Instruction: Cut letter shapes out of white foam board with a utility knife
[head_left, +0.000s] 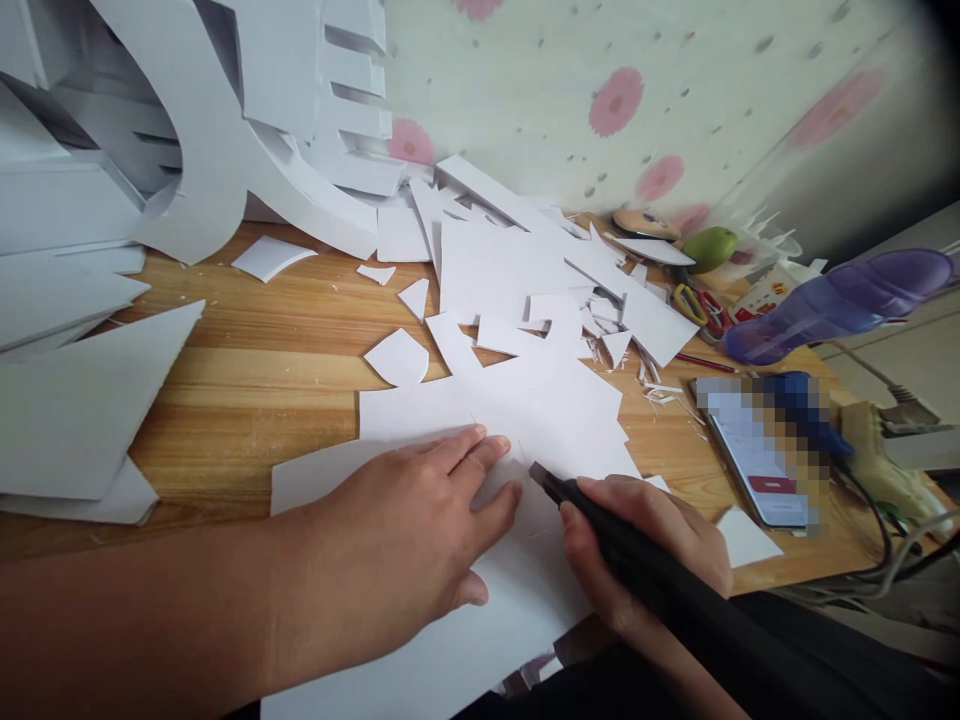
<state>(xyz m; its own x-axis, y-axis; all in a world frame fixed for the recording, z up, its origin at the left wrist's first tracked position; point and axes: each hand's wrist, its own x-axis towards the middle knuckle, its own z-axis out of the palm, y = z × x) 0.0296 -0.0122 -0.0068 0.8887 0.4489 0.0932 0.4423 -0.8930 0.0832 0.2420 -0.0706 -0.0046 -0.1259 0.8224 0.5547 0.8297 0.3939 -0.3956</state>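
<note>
My left hand lies flat with its fingers spread on a large white foam board sheet at the front of the table. In my right hand is a black utility knife, its fingers wrapped round the handle. The blade tip meets the sheet just right of my left fingertips, by thin lines marked on the surface. Another white sheet shows beyond and partly beneath it. The sheet's near edge overhangs the table, and the bottom of the knife handle runs out toward the lower right.
White offcuts pile up at the back. Large cut pieces and a curved white structure stand at left. On the right are a phone, a purple bottle, scissors and a power strip with cables.
</note>
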